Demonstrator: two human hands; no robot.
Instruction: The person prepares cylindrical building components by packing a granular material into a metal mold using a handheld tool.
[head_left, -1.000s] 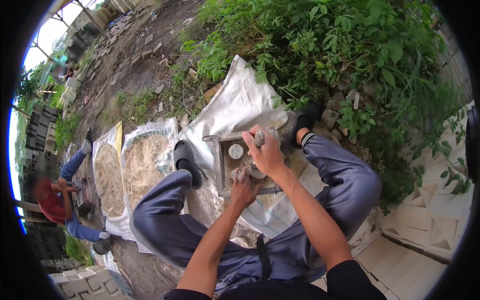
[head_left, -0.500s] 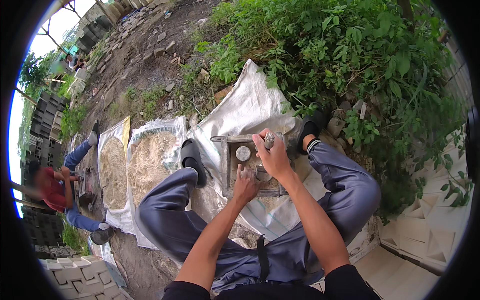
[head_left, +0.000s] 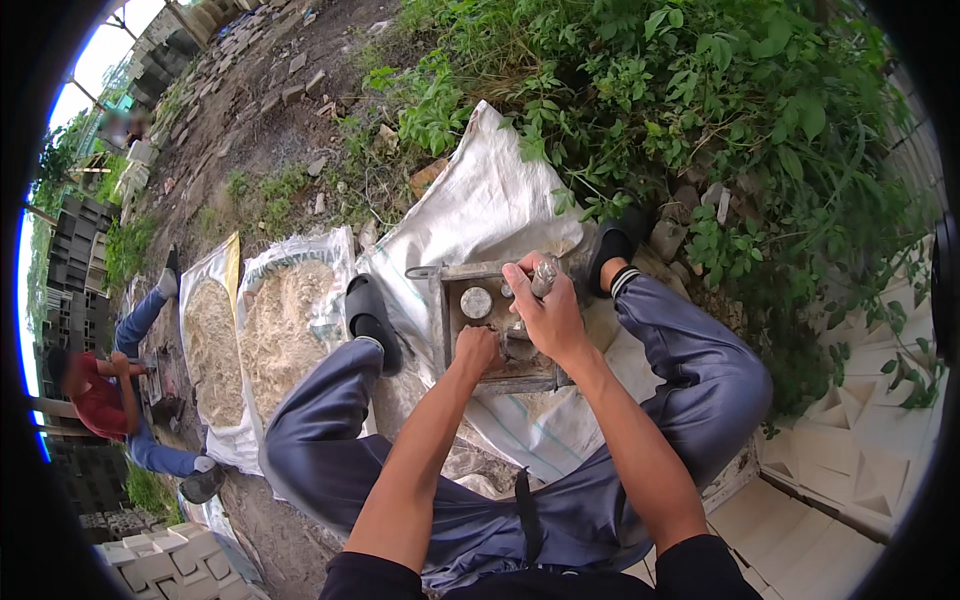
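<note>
Between my feet sits a worn rectangular box (head_left: 440, 320) with raised sides and a wire loop at its far left corner. A pale round disc-topped piece (head_left: 476, 302) stands inside it, with sandy powder around. My right hand (head_left: 548, 318), at the box's right half, is wrapped round the thick, dusty grey handle (head_left: 543, 278) of a tool; its working end is mostly hidden by the hand. Low inside the box, my left hand (head_left: 478, 350) is closed with its fingers curled under; what it grips, if anything, is hidden.
The box rests on a white woven sack (head_left: 500, 190). To the left lie two sacks of pale sandy material (head_left: 290, 320). A person in a red shirt (head_left: 100, 395) sits farther left. Leafy plants (head_left: 690, 110) grow beyond; cream blocks (head_left: 830, 430) stand at right.
My left hand has gone from spread fingers to a closed one inside the box. The right hand keeps its hold on the tool. The view has shifted slightly.
</note>
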